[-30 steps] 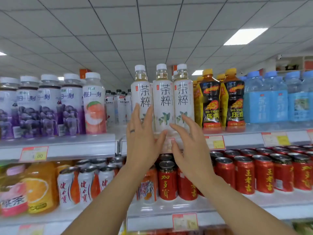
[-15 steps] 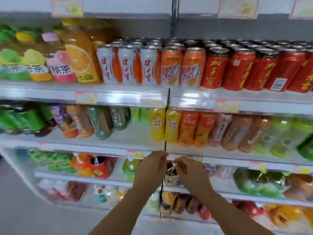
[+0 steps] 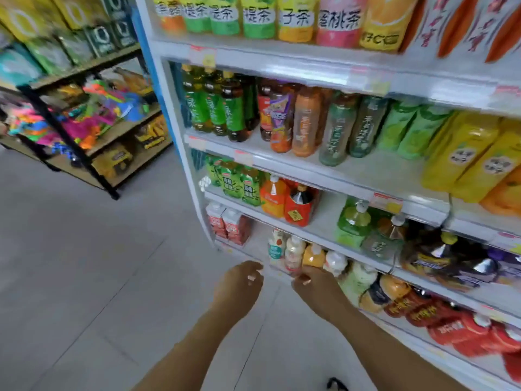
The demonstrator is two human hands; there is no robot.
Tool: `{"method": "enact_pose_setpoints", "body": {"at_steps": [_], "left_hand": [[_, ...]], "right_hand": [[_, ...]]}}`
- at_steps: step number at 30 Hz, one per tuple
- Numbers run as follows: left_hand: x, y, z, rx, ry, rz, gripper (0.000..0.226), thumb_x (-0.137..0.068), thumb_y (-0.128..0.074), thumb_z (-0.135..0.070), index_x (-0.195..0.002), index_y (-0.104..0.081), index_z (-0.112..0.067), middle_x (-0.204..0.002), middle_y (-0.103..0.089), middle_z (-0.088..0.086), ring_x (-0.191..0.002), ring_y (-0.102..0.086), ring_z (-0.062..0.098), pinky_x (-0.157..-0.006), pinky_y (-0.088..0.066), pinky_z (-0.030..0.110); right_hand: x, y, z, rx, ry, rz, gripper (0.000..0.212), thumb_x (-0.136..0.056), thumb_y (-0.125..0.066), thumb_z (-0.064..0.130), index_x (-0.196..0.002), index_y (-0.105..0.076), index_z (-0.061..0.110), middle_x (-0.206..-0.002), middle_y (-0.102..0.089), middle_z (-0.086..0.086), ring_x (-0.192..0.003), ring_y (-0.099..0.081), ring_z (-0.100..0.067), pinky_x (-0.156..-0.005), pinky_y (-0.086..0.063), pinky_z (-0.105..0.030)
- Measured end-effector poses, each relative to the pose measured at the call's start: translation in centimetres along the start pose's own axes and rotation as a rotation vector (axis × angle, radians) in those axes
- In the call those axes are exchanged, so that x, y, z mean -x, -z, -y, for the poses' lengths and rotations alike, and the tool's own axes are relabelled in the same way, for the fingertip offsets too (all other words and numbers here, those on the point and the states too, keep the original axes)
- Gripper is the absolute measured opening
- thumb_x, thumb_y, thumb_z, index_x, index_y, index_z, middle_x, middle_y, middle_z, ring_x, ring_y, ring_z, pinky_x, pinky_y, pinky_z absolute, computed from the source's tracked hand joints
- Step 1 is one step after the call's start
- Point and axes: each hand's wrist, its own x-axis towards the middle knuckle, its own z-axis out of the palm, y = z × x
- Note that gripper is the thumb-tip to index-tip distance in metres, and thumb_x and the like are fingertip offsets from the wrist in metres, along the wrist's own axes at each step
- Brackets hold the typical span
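Green tea bottles (image 3: 214, 108) stand high above the left hand (image 3: 238, 282), with red cartons (image 3: 229, 227) nearer above it. A toy rack (image 3: 84, 128) is far left, and yellow bottles (image 3: 462, 156) are up-right of the right hand (image 3: 313, 285).

Small pale round-shouldered bottles (image 3: 294, 253) on the near lowest shelf were smooth, glossy plastic. The tall white shelving unit (image 3: 310, 172) appeared as smooth painted metal, its edges carrying paper price labels (image 3: 385, 203). Grey floor tiles (image 3: 84, 263) looked smooth and matt. The far-left black rack (image 3: 70, 149) combined a metal frame with bare wooden boards.
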Motion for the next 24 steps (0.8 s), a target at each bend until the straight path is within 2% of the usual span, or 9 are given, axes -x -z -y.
{"method": "enact_pose_setpoints", "body": {"at_steps": [3, 6, 7, 9, 13, 17, 19, 21, 24], "left_hand": [[-0.3, 3.3, 3.2, 0.064, 0.073, -0.056, 0.021, -0.091, -0.053, -0.024, -0.109, -0.063, -0.029, -0.100, -0.067, -0.008, -0.085, -0.063, 0.008, -0.072, -0.048, 0.021], [-1.6, 5.7, 5.5, 0.097, 0.114, -0.104, 0.022, -0.091, -0.053, -0.026, -0.110, -0.062, -0.031, -0.096, -0.064, -0.013, -0.084, -0.061, 0.005, -0.072, -0.045, 0.020], [-2.3, 6.3, 6.2, 0.109, 0.131, -0.105, 0.022, -0.091, -0.052, -0.027, -0.110, -0.062, -0.031, -0.096, -0.063, -0.015, -0.084, -0.060, 0.004, -0.072, -0.044, 0.020], [-4.3, 7.2, 7.0, 0.137, 0.155, -0.100, 0.022, -0.092, -0.052, -0.025, -0.112, -0.062, -0.029, -0.095, -0.063, -0.015, -0.085, -0.061, 0.004, -0.071, -0.045, 0.020], [-9.9, 9.3, 6.6, 0.134, 0.127, -0.109, 0.025, -0.093, -0.050, -0.023, -0.113, -0.063, -0.027, -0.101, -0.066, -0.006, -0.090, -0.063, 0.010, -0.074, -0.048, 0.022], [-16.2, 13.0, 4.8, 0.104, 0.049, -0.106, 0.025, -0.093, -0.052, -0.021, -0.116, -0.062, -0.024, -0.101, -0.066, -0.007, -0.092, -0.064, 0.014, -0.082, -0.049, 0.024], [-18.8, 15.0, 4.4, 0.123, 0.017, -0.154, 0.024, -0.093, -0.053, -0.019, -0.114, -0.062, -0.023, -0.094, -0.062, -0.011, -0.081, -0.062, 0.009, -0.074, -0.046, 0.018], [-20.7, 16.6, 4.7, 0.149, 0.019, -0.187, 0.022, -0.093, -0.053, -0.018, -0.113, -0.062, -0.023, -0.091, -0.059, -0.013, -0.070, -0.057, 0.000, -0.059, -0.039, 0.004], [-22.5, 18.0, 6.7, 0.148, 0.035, -0.175, 0.021, -0.093, -0.054, -0.017, -0.111, -0.062, -0.022, -0.091, -0.061, -0.011, -0.069, -0.054, -0.007, -0.055, -0.037, -0.001]], "right_hand": [[-1.9, -2.4, 4.3, -0.052, 0.068, 0.067, 0.019, -0.088, -0.058, 0.018, -0.105, -0.067, 0.018, -0.090, -0.062, 0.011, -0.076, -0.056, 0.000, -0.061, -0.040, -0.005], [-4.7, -3.7, 7.2, -0.094, 0.090, 0.121, 0.020, -0.090, -0.055, 0.017, -0.107, -0.066, 0.019, -0.093, -0.063, 0.010, -0.082, -0.065, -0.020, -0.058, -0.046, -0.013], [-5.7, -4.0, 7.7, -0.101, 0.089, 0.139, 0.020, -0.090, -0.054, 0.017, -0.106, -0.065, 0.020, -0.093, -0.064, 0.008, -0.081, -0.065, -0.021, -0.056, -0.046, -0.014], [-8.1, -4.5, 8.3, -0.089, 0.083, 0.160, 0.021, -0.090, -0.054, 0.016, -0.107, -0.065, 0.018, -0.095, -0.065, 0.003, -0.083, -0.063, -0.017, -0.054, -0.045, -0.008], [-13.4, -5.0, 8.3, -0.054, 0.027, 0.195, 0.022, -0.090, -0.056, 0.017, -0.110, -0.064, 0.017, -0.105, -0.062, 0.006, -0.097, -0.057, -0.008, -0.065, -0.037, -0.003], [-18.8, -4.0, 10.3, -0.015, 0.018, 0.159, 0.018, -0.089, -0.057, 0.017, -0.105, -0.065, 0.017, -0.110, -0.064, 0.003, -0.094, -0.056, -0.008, -0.067, -0.038, -0.005], [-21.7, -3.3, 12.6, 0.013, 0.071, 0.132, 0.017, -0.089, -0.058, 0.014, -0.103, -0.067, 0.014, -0.101, -0.064, 0.004, -0.086, -0.055, -0.006, -0.062, -0.037, -0.002], [-24.4, -2.9, 15.3, 0.004, 0.119, 0.112, 0.017, -0.089, -0.057, 0.013, -0.103, -0.068, 0.015, -0.097, -0.063, 0.002, -0.080, -0.055, -0.006, -0.059, -0.037, -0.005], [-27.2, -2.6, 18.7, -0.015, 0.175, 0.085, 0.018, -0.089, -0.057, 0.014, -0.103, -0.067, 0.018, -0.092, -0.063, 0.004, -0.080, -0.056, -0.009, -0.063, -0.038, -0.007]]}}
